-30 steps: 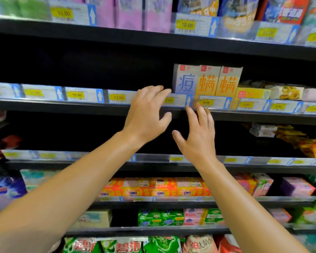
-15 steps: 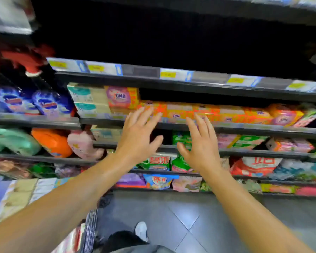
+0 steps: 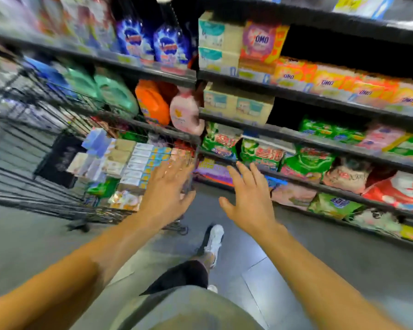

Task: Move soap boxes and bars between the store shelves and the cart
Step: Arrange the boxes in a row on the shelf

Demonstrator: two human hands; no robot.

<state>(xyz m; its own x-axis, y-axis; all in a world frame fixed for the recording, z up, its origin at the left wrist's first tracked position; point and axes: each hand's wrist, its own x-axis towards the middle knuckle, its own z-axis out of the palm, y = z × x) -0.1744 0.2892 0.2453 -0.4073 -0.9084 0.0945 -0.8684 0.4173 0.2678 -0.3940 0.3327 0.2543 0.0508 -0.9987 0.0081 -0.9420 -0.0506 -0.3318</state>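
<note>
- The cart (image 3: 57, 129), a black wire basket, is taken as the landmark; it stands on the floor (image 3: 296, 270) beside the shelves (image 3: 320, 101).
- Soap boxes (image 3: 138, 163) are seen stacked in rows inside the cart, at its near right corner; edges are blurred.
- The left hand (image 3: 167, 194) is held over that corner, fingers spread and straight, nothing gripped; contact with the wire cannot be told.
- The right hand (image 3: 250, 201) is held just right of the cart, fingers likewise apart and empty.
- The boxes lie ahead and left of the left fingertips; the left hand is judged nearer.
- The boxes' long axes appear to run roughly across the cart, toward the shelves.
</note>
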